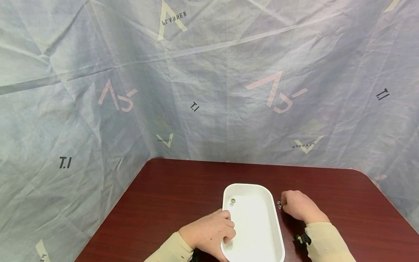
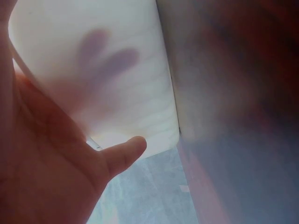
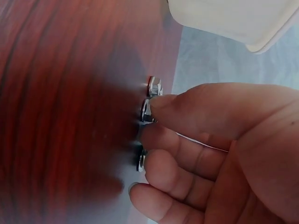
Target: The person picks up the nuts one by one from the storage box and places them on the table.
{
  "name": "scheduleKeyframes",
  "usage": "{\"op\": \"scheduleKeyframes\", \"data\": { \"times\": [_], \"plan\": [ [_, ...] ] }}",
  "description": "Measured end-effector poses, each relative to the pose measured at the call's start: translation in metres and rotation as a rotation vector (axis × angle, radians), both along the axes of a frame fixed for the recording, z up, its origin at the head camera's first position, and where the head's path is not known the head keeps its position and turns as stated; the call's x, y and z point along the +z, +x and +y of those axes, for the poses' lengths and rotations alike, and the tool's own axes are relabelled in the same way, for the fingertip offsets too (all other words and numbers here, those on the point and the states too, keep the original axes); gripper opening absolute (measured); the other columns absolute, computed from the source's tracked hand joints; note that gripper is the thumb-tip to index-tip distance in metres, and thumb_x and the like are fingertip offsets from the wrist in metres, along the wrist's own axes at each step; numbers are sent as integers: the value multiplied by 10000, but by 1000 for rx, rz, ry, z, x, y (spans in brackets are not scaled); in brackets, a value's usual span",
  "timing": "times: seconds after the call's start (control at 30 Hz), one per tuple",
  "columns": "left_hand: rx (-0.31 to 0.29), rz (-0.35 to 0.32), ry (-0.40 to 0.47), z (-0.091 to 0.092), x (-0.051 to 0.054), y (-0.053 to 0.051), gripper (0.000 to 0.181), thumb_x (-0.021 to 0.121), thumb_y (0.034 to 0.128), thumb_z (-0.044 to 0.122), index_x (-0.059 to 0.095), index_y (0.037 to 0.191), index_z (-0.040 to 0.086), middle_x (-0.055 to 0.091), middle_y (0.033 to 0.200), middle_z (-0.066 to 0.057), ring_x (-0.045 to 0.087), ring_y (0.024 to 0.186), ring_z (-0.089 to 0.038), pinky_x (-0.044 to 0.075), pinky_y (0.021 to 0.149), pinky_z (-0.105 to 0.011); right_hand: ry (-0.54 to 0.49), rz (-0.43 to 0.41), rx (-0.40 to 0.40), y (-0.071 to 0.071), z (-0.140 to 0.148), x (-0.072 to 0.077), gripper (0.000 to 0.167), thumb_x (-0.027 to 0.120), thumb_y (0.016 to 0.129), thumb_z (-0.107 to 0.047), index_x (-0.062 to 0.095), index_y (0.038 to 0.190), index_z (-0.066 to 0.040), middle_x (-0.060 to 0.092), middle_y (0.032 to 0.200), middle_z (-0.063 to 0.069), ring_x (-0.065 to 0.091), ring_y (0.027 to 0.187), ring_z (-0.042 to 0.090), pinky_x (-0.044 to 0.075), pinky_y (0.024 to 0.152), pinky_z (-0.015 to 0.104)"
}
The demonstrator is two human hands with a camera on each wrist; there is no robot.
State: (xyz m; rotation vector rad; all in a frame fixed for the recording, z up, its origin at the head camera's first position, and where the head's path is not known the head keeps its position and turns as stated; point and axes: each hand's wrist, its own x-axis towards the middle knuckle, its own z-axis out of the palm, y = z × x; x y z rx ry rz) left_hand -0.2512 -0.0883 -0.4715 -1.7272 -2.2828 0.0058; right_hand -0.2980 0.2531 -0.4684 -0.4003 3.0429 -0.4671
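Wrinkled grey cloth point(image 1: 212, 80) hangs behind a dark red wooden table point(image 1: 183, 182); it reads "PLANNER", in places flipped, and "T.I", while the pink lettering is unclear. The left hand point(image 1: 209, 230) grips the white tray point(image 1: 256, 229) by its left side, fingers inside, thumb outside, probably to steady it. Another nut point(image 1: 233, 200) lies near its far left corner. Beside the tray, the right hand point(image 1: 301, 206) curls at the metal nuts point(image 3: 155, 86) on the table, thumb touching one; whether it pinches it, I cannot tell.

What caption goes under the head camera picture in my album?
Left hand gripping a white tray, right hand beside metal nuts on a reddish-brown table.
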Motion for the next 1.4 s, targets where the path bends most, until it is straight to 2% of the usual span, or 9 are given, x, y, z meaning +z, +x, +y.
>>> {"op": "scheduleKeyframes", "data": {
  "times": [0.23, 0.43, 0.73, 0.97, 1.4],
  "plan": [
    [1, -6, 2, 0, 1, 1, 595, 803, 594, 715, 406, 635, 274, 280, 675, 211, 356, 820, -30, 317, 799, -174, -20, 8, -11, 3, 1, 5, 112, 667, 832, -37, 643, 816, -145, 588, 773, -27, 506, 664, 154, 458, 621, 381],
    [3, -3, -1, 0, 1, 1, 602, 797, 598, 722, 396, 633, 275, 286, 672, 209, 357, 821, -31, 317, 799, -174, -16, 29, -30, 8, 0, 15, 106, 683, 857, -106, 622, 822, -186, 581, 766, -42, 507, 656, 152, 449, 606, 400],
    [8, -20, -12, 0, 0, 1, 590, 813, 590, 700, 405, 637, 276, 297, 677, 213, 366, 833, -27, 323, 807, -174, -10, 101, -21, 13, -5, 31, 121, 725, 841, -165, 626, 839, -234, 582, 766, -76, 512, 670, 136, 449, 611, 412],
    [5, -22, -15, 0, 0, 0, 578, 817, 595, 688, 414, 636, 276, 297, 679, 212, 367, 837, -27, 323, 811, -173, -21, 124, 4, 24, -18, 50, 124, 719, 850, -180, 618, 842, -251, 563, 744, -103, 506, 662, 111, 439, 611, 398],
    [-13, 0, 5, -1, -2, -1, 573, 817, 571, 697, 430, 633, 280, 305, 675, 213, 370, 836, -29, 319, 799, -165, -31, 168, 75, 34, -56, 70, 112, 729, 856, -159, 665, 916, -229, 529, 766, -119, 491, 679, 82, 433, 611, 351]
  ]
}}
